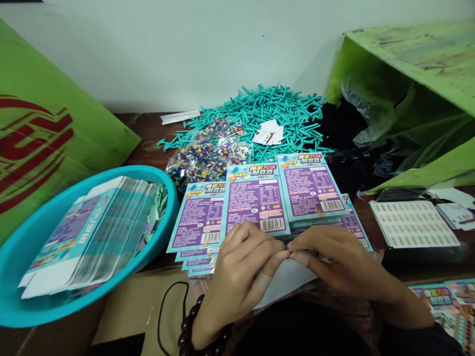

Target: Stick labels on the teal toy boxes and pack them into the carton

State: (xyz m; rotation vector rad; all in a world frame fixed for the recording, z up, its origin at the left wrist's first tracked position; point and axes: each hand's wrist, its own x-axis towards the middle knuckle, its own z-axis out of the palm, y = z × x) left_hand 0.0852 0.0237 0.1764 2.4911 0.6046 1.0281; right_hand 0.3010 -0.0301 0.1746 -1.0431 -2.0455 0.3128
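My left hand (245, 267) and my right hand (330, 257) meet in front of me, thumbs and fingertips pinched together. Whatever lies between the fingertips is mostly hidden and too small to name. A white panel (285, 284) shows below the hands, its upper part covered by them. Just beyond are stacks of flat purple-and-teal printed packages (256, 198) with barcodes, in overlapping rows. One more printed package (311, 190) rests at the right of the group, close above my right hand.
A blue basin (156, 257) at left holds folded cartons (107, 232). Behind the packages are bags of coloured beads (211, 153) and a heap of teal plastic pegs (267, 111). Green boxes (55, 123) flank the table. White printed sheets (415, 222) lie at right.
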